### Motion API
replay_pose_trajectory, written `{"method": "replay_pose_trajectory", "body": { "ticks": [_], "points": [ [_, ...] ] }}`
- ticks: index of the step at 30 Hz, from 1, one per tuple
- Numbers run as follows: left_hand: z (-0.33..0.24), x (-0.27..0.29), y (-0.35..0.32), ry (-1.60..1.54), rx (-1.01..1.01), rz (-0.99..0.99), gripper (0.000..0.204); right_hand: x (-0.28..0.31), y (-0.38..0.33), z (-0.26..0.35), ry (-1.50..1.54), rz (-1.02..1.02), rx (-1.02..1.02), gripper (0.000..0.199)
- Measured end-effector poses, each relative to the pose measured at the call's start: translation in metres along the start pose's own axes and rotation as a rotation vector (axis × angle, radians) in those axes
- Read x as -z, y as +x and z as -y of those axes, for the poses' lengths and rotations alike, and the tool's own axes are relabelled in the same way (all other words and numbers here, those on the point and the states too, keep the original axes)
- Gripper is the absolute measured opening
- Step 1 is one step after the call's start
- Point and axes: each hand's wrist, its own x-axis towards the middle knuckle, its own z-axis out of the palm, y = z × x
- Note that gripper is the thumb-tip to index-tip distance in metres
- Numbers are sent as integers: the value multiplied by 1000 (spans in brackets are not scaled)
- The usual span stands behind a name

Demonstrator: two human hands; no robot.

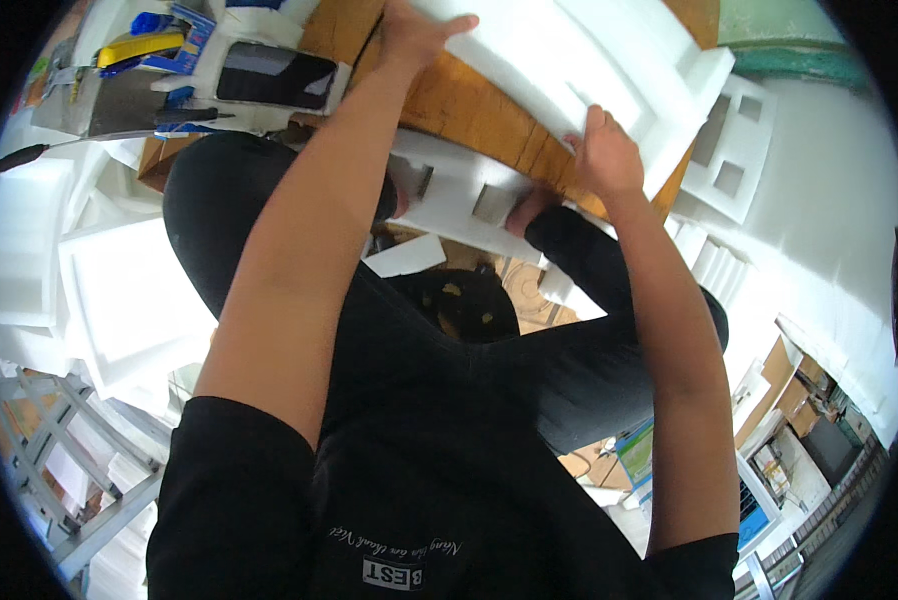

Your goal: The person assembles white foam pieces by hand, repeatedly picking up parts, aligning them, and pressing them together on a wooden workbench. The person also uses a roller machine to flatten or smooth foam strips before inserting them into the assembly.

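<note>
A large white foam piece [529, 55] with raised ledges lies on the wooden table [474, 105]. My left hand [416, 38] is at its left end, thumb stretched over the top face; the other fingers are partly cut off by the picture's upper edge. My right hand [609, 158] is closed at the near right edge of the foam, fingers bent against it. Whether that hand also holds something small cannot be made out.
Left of the table are a dark phone [275, 75], a yellow-handled tool [141, 48] and a black-handled blade [19, 160]. White foam pieces [129, 290] are piled at the left beside a metal frame [99, 520]. Another cut-out foam piece [734, 145] stands at the right.
</note>
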Motion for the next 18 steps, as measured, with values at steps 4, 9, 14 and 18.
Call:
{"method": "replay_pose_trajectory", "body": {
  "ticks": [4, 9, 14, 18],
  "points": [
    [-7, 3, -8, 109, -29, -14, 114, -3, 1, -11, 4, -26, 40, 47],
    [-8, 2, -13, 25, -1, -64, 110, 25, 17, 18, 83, -50, 123, 55],
    [-2, -1, -11, 14, -7, -101, 108, 20, 55, 55, 29, -51, 133, 50],
    [-1, 2, -12, -241, 46, -95, 101, 18, 61, 66, -45, 1, 87, 44]
  ]
}}
